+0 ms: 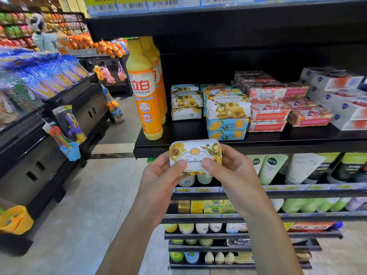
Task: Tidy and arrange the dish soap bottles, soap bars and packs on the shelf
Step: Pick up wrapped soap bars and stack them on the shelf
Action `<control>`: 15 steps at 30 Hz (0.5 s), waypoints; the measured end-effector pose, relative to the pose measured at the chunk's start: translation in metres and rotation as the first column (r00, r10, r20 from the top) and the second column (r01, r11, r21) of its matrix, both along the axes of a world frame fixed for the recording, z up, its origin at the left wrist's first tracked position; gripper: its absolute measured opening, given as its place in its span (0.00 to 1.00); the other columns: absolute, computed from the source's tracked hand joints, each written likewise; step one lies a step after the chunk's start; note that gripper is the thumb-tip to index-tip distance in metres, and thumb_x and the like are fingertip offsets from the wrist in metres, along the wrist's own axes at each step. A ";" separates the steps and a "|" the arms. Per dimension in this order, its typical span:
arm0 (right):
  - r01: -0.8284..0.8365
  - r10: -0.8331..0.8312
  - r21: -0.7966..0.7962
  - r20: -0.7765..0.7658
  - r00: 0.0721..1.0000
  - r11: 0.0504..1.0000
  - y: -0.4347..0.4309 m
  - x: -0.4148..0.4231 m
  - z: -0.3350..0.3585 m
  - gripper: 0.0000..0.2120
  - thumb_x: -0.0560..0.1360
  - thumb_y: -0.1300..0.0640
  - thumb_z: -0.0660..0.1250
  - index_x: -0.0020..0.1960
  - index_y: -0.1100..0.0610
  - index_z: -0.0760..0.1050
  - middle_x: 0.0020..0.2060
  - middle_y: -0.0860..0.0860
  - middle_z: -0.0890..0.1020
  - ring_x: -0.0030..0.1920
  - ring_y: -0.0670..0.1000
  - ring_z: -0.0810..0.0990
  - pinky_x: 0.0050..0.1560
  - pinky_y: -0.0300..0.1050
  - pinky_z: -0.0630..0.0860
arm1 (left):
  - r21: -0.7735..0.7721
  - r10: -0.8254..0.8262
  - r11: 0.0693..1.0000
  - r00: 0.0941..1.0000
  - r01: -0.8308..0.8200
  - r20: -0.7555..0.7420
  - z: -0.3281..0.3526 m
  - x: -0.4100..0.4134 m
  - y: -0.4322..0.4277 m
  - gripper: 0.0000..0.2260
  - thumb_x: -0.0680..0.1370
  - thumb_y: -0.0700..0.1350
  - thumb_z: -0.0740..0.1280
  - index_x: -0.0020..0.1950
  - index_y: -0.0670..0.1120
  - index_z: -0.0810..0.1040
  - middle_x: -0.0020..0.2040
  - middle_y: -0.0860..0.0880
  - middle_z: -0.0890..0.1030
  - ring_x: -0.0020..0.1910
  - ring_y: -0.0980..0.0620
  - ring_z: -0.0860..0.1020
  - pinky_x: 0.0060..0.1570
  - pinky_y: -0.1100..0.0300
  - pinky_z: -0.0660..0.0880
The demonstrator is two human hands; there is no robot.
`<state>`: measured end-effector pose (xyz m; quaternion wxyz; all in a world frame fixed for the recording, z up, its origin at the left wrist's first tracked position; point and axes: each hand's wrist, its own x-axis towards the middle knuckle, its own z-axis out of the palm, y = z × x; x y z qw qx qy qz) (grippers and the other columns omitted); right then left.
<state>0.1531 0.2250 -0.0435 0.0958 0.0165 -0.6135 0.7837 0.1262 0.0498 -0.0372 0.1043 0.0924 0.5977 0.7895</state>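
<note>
1. Nearest the camera, left hand (pixel 158 176) and right hand (pixel 233 169) pinch a flowered soap bar (pixel 195 154) by its ends, thumbs on the label, face up, probably to match it to a stack;
2. just beyond, it hovers before the shelf lip (pixel 278 148), not yet set down;
3. on the shelf, matching flowered stacks (pixel 227 108) stand beside the dish soap bottles (pixel 146 96) at the left end;
4. farther right, pink packs (pixel 268 111) and white boxes (pixel 337 100) lie stacked, somewhat askew.
</note>
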 end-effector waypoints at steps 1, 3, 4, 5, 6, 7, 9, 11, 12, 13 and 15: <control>0.000 0.000 -0.005 -0.011 1.000 1.000 0.001 0.000 -0.001 0.24 0.70 0.57 0.76 0.65 0.58 0.79 0.57 0.55 0.86 0.61 0.55 0.84 0.65 0.51 0.78 | -0.010 -0.006 1.000 1.000 0.006 -0.002 0.000 0.000 0.000 0.22 0.77 0.45 0.74 0.69 0.41 0.77 0.62 0.44 0.84 0.63 0.45 0.82 0.66 0.47 0.75; 0.004 -0.003 0.009 -0.042 0.999 1.000 0.005 0.001 -0.004 0.25 0.70 0.59 0.76 0.66 0.58 0.78 0.58 0.55 0.85 0.62 0.56 0.83 0.64 0.52 0.78 | -0.030 -0.010 1.000 1.000 0.010 0.003 0.001 0.000 0.000 0.23 0.77 0.48 0.74 0.69 0.41 0.77 0.62 0.44 0.84 0.63 0.46 0.82 0.66 0.47 0.75; 0.008 -0.007 0.026 -0.058 0.998 1.000 0.006 0.001 -0.004 0.24 0.70 0.60 0.76 0.66 0.58 0.78 0.58 0.55 0.85 0.62 0.56 0.83 0.63 0.52 0.78 | -0.036 -0.012 0.999 1.000 0.012 0.007 0.002 0.000 0.000 0.24 0.76 0.50 0.75 0.69 0.42 0.77 0.61 0.44 0.84 0.63 0.46 0.82 0.67 0.47 0.75; 0.013 -0.010 0.044 -0.073 0.997 0.999 0.008 0.001 -0.005 0.24 0.70 0.61 0.76 0.66 0.58 0.78 0.58 0.54 0.85 0.62 0.55 0.83 0.62 0.50 0.79 | -0.043 -0.021 0.999 1.000 0.022 0.012 0.003 0.000 -0.001 0.25 0.75 0.53 0.74 0.68 0.42 0.78 0.61 0.45 0.85 0.63 0.47 0.82 0.67 0.47 0.75; 0.016 -0.010 0.062 -0.087 0.996 0.998 0.008 0.002 -0.006 0.24 0.71 0.62 0.76 0.65 0.58 0.78 0.58 0.54 0.86 0.61 0.54 0.83 0.60 0.48 0.80 | -0.052 -0.034 0.998 0.999 0.035 0.015 0.003 0.001 -0.001 0.27 0.74 0.55 0.74 0.68 0.43 0.77 0.61 0.45 0.85 0.63 0.48 0.82 0.66 0.48 0.76; 0.015 -0.007 0.083 -0.100 0.995 0.996 0.009 0.002 -0.006 0.23 0.71 0.64 0.75 0.65 0.59 0.78 0.58 0.53 0.85 0.61 0.53 0.83 0.60 0.47 0.80 | -0.065 -0.046 0.997 0.999 0.047 0.019 0.004 0.000 -0.002 0.28 0.74 0.58 0.73 0.68 0.43 0.77 0.61 0.46 0.85 0.63 0.49 0.82 0.65 0.48 0.76; 0.011 0.003 0.120 -0.114 0.994 0.993 0.009 0.001 -0.009 0.22 0.72 0.69 0.74 0.65 0.59 0.78 0.58 0.53 0.85 0.62 0.52 0.82 0.59 0.46 0.79 | -0.083 -0.049 0.995 0.999 0.051 0.020 0.004 0.000 -0.001 0.30 0.72 0.60 0.72 0.68 0.44 0.78 0.60 0.47 0.85 0.63 0.49 0.82 0.63 0.50 0.78; -0.001 0.016 0.123 -0.121 0.993 0.992 0.008 0.001 -0.009 0.23 0.73 0.71 0.73 0.65 0.58 0.78 0.58 0.53 0.85 0.62 0.52 0.82 0.58 0.44 0.79 | -0.083 -0.009 0.997 1.000 0.010 0.013 0.004 -0.001 0.001 0.32 0.68 0.60 0.72 0.66 0.43 0.79 0.59 0.47 0.86 0.62 0.50 0.83 0.61 0.51 0.80; -0.006 0.021 0.119 -0.124 0.992 0.993 0.008 0.001 -0.010 0.23 0.72 0.70 0.74 0.65 0.58 0.78 0.57 0.52 0.85 0.62 0.52 0.82 0.58 0.44 0.79 | -0.079 0.008 0.997 1.000 -0.007 0.006 0.004 -0.002 0.001 0.32 0.67 0.59 0.72 0.66 0.43 0.79 0.59 0.47 0.86 0.61 0.50 0.83 0.61 0.51 0.80; -0.011 0.026 0.113 -0.127 0.992 0.994 0.007 0.001 -0.010 0.24 0.72 0.68 0.74 0.66 0.57 0.77 0.57 0.52 0.85 0.62 0.51 0.82 0.57 0.43 0.79 | -0.075 0.013 0.997 1.000 -0.013 -0.003 0.004 -0.002 0.002 0.31 0.68 0.58 0.72 0.66 0.43 0.79 0.59 0.47 0.86 0.61 0.50 0.83 0.61 0.52 0.80; -0.026 0.038 0.096 -0.119 0.992 0.995 0.006 0.001 -0.009 0.25 0.70 0.65 0.75 0.66 0.55 0.77 0.58 0.50 0.84 0.62 0.50 0.81 0.57 0.42 0.78 | -0.072 0.015 0.997 1.000 -0.016 -0.014 0.003 -0.003 0.002 0.28 0.70 0.55 0.72 0.66 0.43 0.79 0.59 0.46 0.85 0.61 0.49 0.83 0.61 0.52 0.80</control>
